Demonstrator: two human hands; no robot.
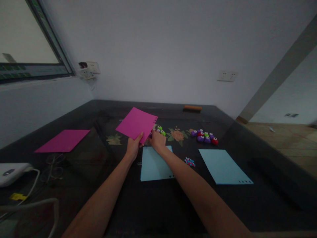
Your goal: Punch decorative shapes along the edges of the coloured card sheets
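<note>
A bright pink sheet of paper [137, 122] is tilted up off the table, pinched at its near edge by my left hand [134, 145]. Small dark marks run along its right edge. Close by on the right, my right hand [158, 139] has its fingers curled; what they hold, if anything, is hidden. Just beyond it sit several small round toys with eyes [159, 129], mostly green, partly covered by the hand and paper. Under my right wrist lies a light blue sheet [156, 167].
A second pink sheet [63, 140] lies left, another light blue sheet [225, 167] right. Several purple, red and green eyed toys [204, 136] stand right of centre, behind a small pile of coloured pieces [190, 161]. A brown roll [192, 107] is at the back; a white device [12, 173] with cables sits left.
</note>
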